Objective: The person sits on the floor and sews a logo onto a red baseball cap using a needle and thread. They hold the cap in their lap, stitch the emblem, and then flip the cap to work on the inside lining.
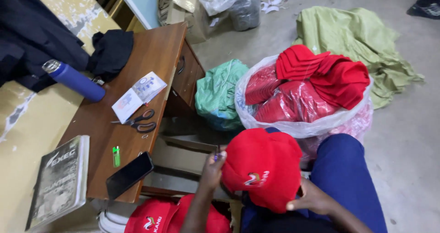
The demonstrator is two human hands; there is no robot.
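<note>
Cap (263,166), red, sits in both hands over the lap. Right hand (311,198) clasps its lower edge, thumb on top; left hand (211,169) pinches its left rim, fingers closed. Beyond the grip stands a bag (298,118) of red caps. Left of it, a desk (137,77) carries scissors (140,121), phone (129,174), lighter (116,156).

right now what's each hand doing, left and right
Left hand: closed on the edge of the red cap, with a small tool.
Right hand: closed on the same cap's lower edge.
</note>
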